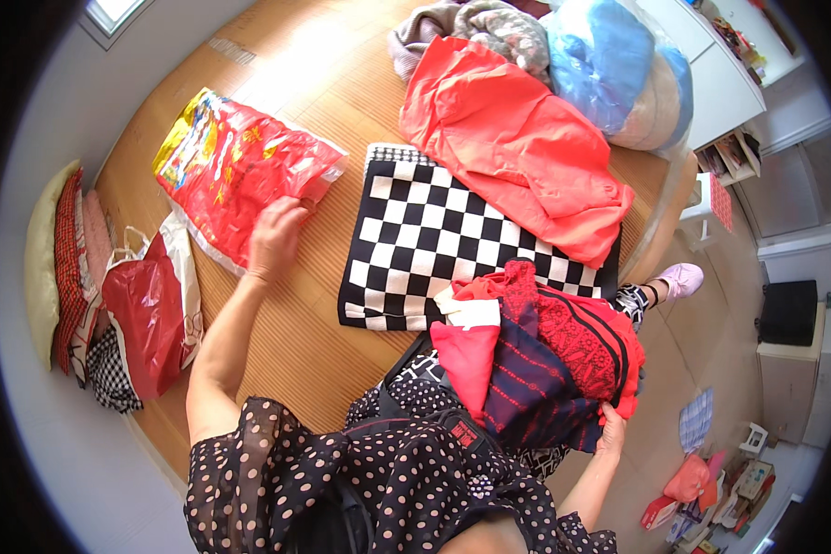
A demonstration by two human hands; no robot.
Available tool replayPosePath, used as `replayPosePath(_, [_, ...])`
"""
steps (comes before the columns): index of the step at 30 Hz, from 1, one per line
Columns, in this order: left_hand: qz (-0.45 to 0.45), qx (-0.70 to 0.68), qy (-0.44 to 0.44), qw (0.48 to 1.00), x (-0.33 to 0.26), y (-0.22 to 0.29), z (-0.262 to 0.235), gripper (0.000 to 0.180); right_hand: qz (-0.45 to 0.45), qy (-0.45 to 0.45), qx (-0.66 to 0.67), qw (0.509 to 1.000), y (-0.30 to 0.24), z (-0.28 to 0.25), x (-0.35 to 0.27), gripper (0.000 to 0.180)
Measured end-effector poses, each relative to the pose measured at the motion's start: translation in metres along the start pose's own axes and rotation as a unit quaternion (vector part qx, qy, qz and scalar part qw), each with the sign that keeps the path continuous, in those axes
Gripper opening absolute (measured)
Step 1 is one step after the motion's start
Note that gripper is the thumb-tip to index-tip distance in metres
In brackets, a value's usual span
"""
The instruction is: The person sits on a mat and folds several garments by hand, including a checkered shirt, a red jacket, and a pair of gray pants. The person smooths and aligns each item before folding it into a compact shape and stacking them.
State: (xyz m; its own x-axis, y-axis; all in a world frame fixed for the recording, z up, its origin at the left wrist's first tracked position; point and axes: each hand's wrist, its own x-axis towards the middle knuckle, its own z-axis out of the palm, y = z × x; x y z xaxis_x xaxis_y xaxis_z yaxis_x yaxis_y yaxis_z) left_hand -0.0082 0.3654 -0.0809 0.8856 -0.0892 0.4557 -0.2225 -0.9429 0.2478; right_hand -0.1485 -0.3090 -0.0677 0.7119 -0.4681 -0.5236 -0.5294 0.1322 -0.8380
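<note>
below checkered cloth (434, 222), pinched garments (537, 388) in right hand (611, 432); leftward, handled red bag (235, 171) with half-curled left hand (279, 242), hold unclear; likely needed bag steadied.

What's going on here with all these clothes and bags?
A person's left hand is at the edge of a red plastic bag; whether it grips is unclear. The right hand holds the edge of a red and dark blue cloth bundle by the lap. A folded black-and-white checkered cloth lies on the wooden surface, partly covered by a coral-red cloth.
</note>
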Motion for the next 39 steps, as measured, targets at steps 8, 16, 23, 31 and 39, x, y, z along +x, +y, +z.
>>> replayPosePath(8, [-0.035,-0.145,-0.094,0.984,0.029,0.073,0.043,0.030,-0.081,-0.027,0.024,0.996,-0.009,0.019,-0.011,0.055])
replayPosePath(16, [-0.106,-0.294,-0.048,0.949,0.057,0.106,0.060,0.023,-0.035,-0.033,0.037,0.998,0.001,0.010,-0.009,0.068])
replayPosePath(23, [-0.338,-0.598,-0.138,0.713,0.120,0.153,0.112,0.031,-0.078,-0.036,0.019,0.996,-0.013,0.023,-0.018,0.063])
replayPosePath(31, [-0.114,-0.341,0.038,0.932,0.157,0.173,0.158,0.032,-0.042,-0.100,0.013,0.994,-0.035,0.006,-0.016,0.065])
replayPosePath(39, [-0.172,-0.385,0.013,0.907,0.148,0.169,0.171,0.033,-0.186,0.061,-0.178,0.964,-0.097,0.032,0.044,0.050])
